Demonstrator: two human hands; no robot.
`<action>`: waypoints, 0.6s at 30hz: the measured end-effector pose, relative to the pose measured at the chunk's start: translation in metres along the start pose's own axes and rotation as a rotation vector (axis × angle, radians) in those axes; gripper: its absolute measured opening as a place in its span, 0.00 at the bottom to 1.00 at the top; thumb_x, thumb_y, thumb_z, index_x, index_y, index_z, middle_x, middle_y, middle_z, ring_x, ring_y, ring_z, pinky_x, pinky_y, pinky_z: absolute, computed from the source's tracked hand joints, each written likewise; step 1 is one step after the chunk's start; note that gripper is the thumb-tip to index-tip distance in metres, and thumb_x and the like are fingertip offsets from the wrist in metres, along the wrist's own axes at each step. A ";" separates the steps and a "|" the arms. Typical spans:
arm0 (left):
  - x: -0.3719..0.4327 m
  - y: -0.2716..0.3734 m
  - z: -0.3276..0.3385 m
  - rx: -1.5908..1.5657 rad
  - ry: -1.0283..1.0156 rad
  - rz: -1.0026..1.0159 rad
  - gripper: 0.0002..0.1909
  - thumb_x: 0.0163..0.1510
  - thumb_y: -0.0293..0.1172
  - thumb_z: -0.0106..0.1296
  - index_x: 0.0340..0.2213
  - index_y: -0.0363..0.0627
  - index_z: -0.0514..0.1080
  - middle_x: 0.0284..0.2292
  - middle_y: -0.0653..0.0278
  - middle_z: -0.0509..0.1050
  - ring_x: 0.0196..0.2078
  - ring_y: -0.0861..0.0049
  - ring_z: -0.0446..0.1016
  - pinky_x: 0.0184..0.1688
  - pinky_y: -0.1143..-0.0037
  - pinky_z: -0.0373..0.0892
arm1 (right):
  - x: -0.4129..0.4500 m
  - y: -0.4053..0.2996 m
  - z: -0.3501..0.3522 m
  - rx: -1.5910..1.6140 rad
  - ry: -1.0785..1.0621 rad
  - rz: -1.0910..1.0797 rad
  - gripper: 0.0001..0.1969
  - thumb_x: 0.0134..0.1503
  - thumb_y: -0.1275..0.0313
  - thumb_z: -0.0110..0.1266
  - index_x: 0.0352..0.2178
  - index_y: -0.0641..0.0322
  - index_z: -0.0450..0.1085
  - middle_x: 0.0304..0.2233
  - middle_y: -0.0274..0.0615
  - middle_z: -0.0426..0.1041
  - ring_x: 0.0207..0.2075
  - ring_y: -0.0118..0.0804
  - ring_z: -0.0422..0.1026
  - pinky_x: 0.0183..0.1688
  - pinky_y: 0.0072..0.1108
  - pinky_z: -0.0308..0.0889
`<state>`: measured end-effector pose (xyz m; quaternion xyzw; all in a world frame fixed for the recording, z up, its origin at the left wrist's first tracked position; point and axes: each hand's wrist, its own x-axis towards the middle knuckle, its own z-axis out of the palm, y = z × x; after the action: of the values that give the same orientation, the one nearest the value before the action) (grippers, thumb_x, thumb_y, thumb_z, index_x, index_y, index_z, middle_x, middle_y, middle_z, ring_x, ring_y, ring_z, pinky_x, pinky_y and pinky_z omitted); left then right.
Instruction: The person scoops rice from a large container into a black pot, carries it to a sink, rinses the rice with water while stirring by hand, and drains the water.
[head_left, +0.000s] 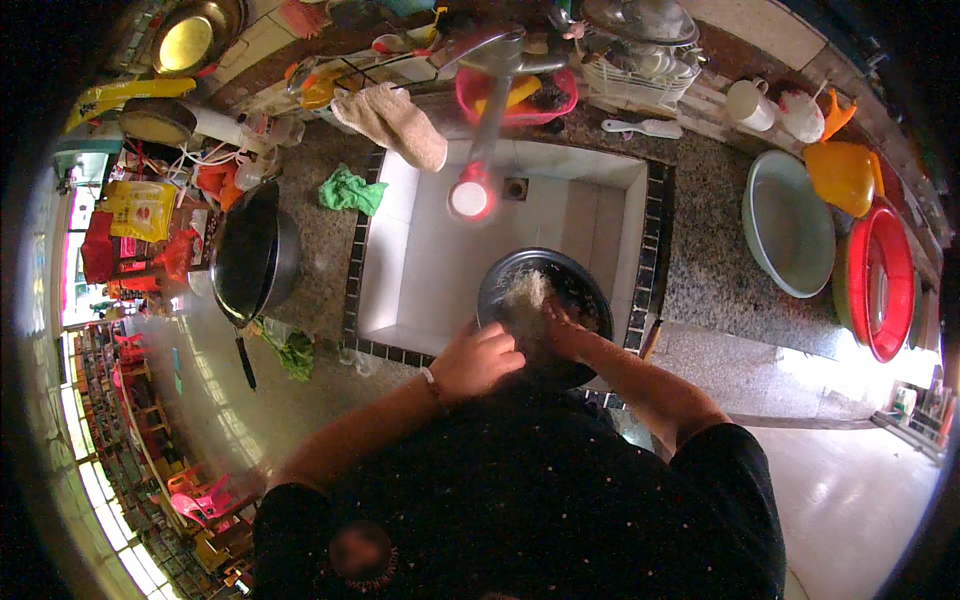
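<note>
A dark, round inner pot (538, 259) tilts over the near side of the white-tiled sink (450, 277). Pale grains that look like rice (528, 291) lie in it, and a few cling to its inner wall. My left hand (480, 361), with a bracelet at the wrist, is curled at the pot's left near rim and holds it. Inside the pot is my right hand (566, 330), its fingers against the grains. Blur and shadow hide how far those fingers are bent. Beyond the pot, the faucet (487, 135) reaches over the sink, with a red glow round its tip.
On the left counter are a green cloth (351, 189) and a black wok (251, 255). A beige towel (394, 127) hangs near the faucet. Behind the sink stands a pink basket (517, 112). A pale basin (789, 225) and red basin (881, 285) lean at the right.
</note>
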<state>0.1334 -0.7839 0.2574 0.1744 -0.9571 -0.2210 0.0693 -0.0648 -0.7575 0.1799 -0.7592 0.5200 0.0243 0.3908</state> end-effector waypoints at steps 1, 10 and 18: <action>0.000 -0.001 0.001 0.000 -0.001 0.002 0.02 0.40 0.29 0.46 0.19 0.53 0.65 0.21 0.71 0.62 0.32 0.75 0.63 0.39 0.71 0.61 | 0.002 -0.001 -0.002 -0.061 -0.061 -0.049 0.26 0.47 0.70 0.48 0.48 0.65 0.52 0.51 0.54 0.52 0.51 0.48 0.54 0.52 0.29 0.50; 0.011 0.000 -0.006 0.106 0.099 0.091 0.01 0.40 0.30 0.46 0.19 0.52 0.65 0.22 0.71 0.61 0.33 0.76 0.63 0.43 0.66 0.61 | -0.012 0.000 -0.038 -0.206 0.181 -0.199 0.15 0.46 0.60 0.49 0.26 0.62 0.70 0.30 0.49 0.71 0.30 0.45 0.71 0.31 0.33 0.66; 0.020 -0.004 -0.017 0.207 -0.007 0.015 0.06 0.39 0.31 0.48 0.25 0.53 0.70 0.26 0.72 0.66 0.38 0.75 0.65 0.50 0.62 0.59 | -0.051 -0.018 -0.141 1.062 0.564 -0.164 0.10 0.52 0.69 0.45 0.26 0.67 0.68 0.27 0.39 0.71 0.29 0.34 0.70 0.33 0.23 0.65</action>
<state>0.1198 -0.8009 0.2722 0.1726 -0.9763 -0.1210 0.0494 -0.1255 -0.8032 0.3107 -0.4753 0.4844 -0.4707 0.5639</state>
